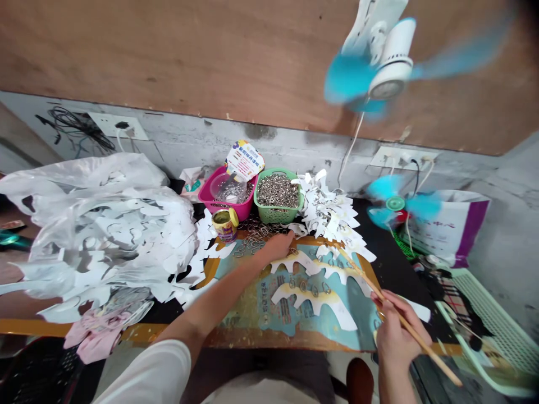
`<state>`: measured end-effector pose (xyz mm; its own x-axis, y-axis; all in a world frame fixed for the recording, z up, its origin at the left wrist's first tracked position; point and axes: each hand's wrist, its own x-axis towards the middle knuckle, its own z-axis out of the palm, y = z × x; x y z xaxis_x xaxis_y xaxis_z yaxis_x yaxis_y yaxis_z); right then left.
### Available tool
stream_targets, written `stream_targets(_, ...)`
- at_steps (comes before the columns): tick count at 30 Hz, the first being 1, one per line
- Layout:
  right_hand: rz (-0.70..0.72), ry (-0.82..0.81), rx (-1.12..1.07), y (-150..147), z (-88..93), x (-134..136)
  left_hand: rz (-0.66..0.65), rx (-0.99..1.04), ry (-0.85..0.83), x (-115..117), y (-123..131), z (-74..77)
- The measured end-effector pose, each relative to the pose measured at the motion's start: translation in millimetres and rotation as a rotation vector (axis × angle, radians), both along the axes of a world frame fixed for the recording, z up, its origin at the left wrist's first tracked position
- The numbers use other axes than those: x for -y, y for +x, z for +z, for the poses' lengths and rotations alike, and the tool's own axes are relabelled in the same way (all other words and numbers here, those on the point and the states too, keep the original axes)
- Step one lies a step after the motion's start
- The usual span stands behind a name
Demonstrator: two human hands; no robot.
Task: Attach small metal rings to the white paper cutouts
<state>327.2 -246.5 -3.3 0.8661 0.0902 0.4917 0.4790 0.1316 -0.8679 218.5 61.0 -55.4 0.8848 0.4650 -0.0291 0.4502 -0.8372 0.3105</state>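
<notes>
My left hand (278,247) reaches forward across the table and rests, fingers curled, on a loose pile of metal rings (256,233) in front of the green basket (278,215). What its fingers hold is hidden. My right hand (396,331) is closed around a thin wooden stick (379,292) near the table's front right; the stick's tip points toward the white cut-out shapes (311,294) lying on the blue and yellow sheet (252,303). Small metal rings hang on those cut-outs.
A green basket and a pink basket (244,209) of metal rings stand at the back, with a small yellow can (225,224) beside them. A plastic bag of white cut-outs (101,235) fills the left. More cut-outs (332,216) pile at the right, and two blue fans (379,62) spin.
</notes>
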Motion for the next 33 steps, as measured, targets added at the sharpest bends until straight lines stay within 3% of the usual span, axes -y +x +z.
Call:
stream_targets(10, -0.006, 0.005, -0.02, 1, -3.9, 2, -0.061, 0.012, 0.008, -16, -17, 21.3)
stream_targets(19, 0.007, 0.01, -0.026, -4, -3.9, -5, -0.153, 0.081, -0.125, -23, -19, 8.1)
stream_targets(27, 0.01, -0.026, -0.012, -2, -9.7, -3, -0.297, 0.018, -0.244, -44, -32, 17.0)
stream_targets(33, 0.062, 0.032, -0.022, -7, -7.3, -12, -0.364, -0.074, -0.23, -41, -33, 16.8)
